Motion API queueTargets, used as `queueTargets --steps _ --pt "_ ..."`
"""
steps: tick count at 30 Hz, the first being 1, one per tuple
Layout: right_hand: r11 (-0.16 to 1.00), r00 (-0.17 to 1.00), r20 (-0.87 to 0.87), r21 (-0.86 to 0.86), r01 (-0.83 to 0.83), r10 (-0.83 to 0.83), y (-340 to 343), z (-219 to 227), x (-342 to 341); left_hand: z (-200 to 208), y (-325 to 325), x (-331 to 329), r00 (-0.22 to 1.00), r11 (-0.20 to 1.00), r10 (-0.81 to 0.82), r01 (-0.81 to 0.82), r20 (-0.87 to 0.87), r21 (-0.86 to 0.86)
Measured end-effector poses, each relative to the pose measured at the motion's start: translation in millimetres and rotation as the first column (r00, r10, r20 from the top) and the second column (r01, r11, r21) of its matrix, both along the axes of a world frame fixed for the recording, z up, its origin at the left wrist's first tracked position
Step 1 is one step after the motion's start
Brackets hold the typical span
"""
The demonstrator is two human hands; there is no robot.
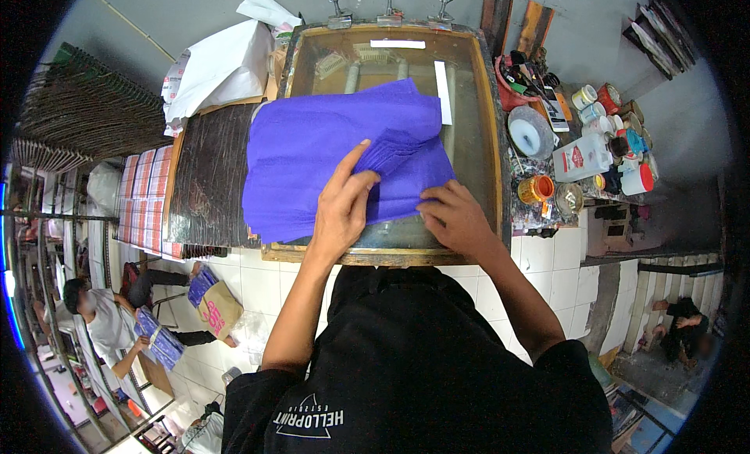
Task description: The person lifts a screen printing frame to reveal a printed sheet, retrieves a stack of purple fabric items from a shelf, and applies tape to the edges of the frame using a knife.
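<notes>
A stack of purple fabric sheets (312, 157) lies across a glass-topped, wood-framed table (488, 142), its left part over a dark board. Toward the right, several layers are folded back and show their stepped edges. My left hand (341, 208) rests on the stack beside this fold, index finger stretched out and the other fingertips near the layered edges. At the near right corner of the stack, my right hand (458, 221) has its fingers bent and closed on the fabric's edge. The undersides of its fingers are hidden.
Metal clamps (389, 15) line the table's far edge. At right, a cluttered side table holds an orange jar (536, 189), a clear jug (582, 157) and several tubs. White paper bags (223, 71) stand at the back left. A seated person (105, 321) handles purple packs at lower left.
</notes>
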State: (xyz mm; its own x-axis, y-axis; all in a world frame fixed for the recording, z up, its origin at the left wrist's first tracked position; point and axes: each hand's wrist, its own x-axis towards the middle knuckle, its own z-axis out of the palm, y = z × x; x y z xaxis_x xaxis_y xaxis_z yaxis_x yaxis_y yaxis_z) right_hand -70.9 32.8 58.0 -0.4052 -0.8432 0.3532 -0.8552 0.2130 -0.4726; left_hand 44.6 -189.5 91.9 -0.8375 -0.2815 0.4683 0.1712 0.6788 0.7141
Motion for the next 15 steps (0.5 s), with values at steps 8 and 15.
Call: queueTargets --steps 8,15 --pt "0.980 0.876 0.464 -0.072 0.185 -0.131 -24.3 39.1 1.3 -2.0 9.2 2.9 0.983 0.976 -0.132 0.151 0.124 -0.160" --pt "0.982 0.919 0.371 -0.083 0.171 -0.129 -5.1 14.5 -1.6 0.8 4.6 1.6 0.995 0.977 0.078 -0.087 0.055 0.195"
